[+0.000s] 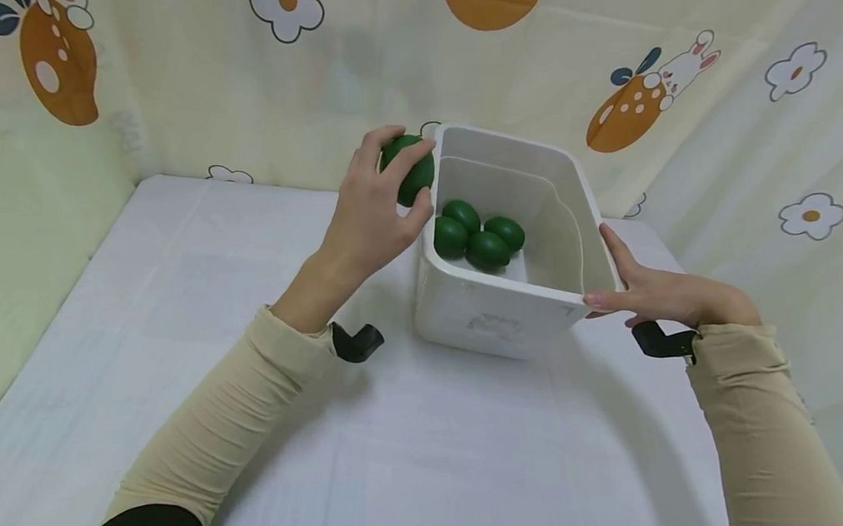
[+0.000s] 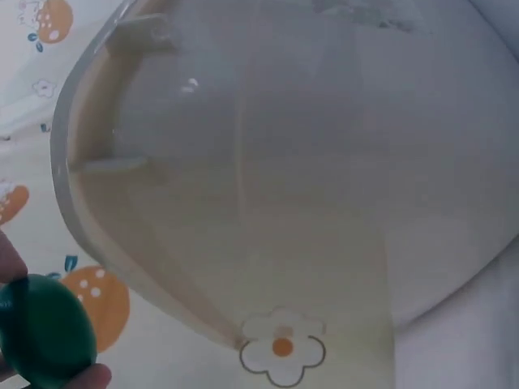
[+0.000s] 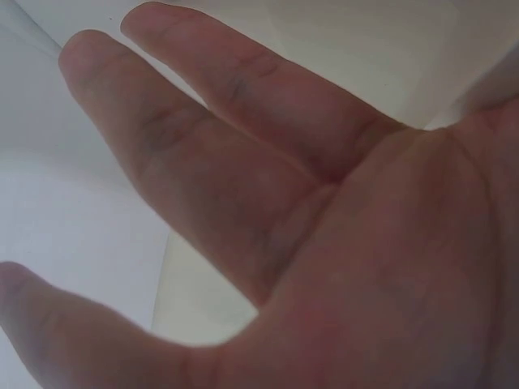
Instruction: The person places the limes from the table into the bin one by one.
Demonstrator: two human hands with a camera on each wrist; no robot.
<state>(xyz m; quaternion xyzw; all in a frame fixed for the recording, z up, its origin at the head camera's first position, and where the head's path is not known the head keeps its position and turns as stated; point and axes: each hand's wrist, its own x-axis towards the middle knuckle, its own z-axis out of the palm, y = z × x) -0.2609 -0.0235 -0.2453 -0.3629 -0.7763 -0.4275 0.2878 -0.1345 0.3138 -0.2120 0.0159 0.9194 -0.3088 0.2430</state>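
My left hand (image 1: 378, 200) pinches a lime (image 1: 413, 170), smooth, dark green and oval, with fingers and thumb at the left rim of a white plastic bin (image 1: 486, 312). In the left wrist view the lime (image 2: 47, 332) shows beside the bin's outer wall (image 2: 308, 162). Several more limes (image 1: 486, 251) lie together inside the bin, towards its left end. At the bin's right corner my right hand (image 1: 657, 288) touches the wall, thumb on the near side. Its fingers (image 3: 203, 170) are straight and spread in the right wrist view.
The bin stands on a table with a white cover (image 1: 424, 463). Behind the table and along its sides hang pale curtains (image 1: 375, 75) printed with flowers, rabbits and orange fruit. The back curtain is close to the bin's far side.
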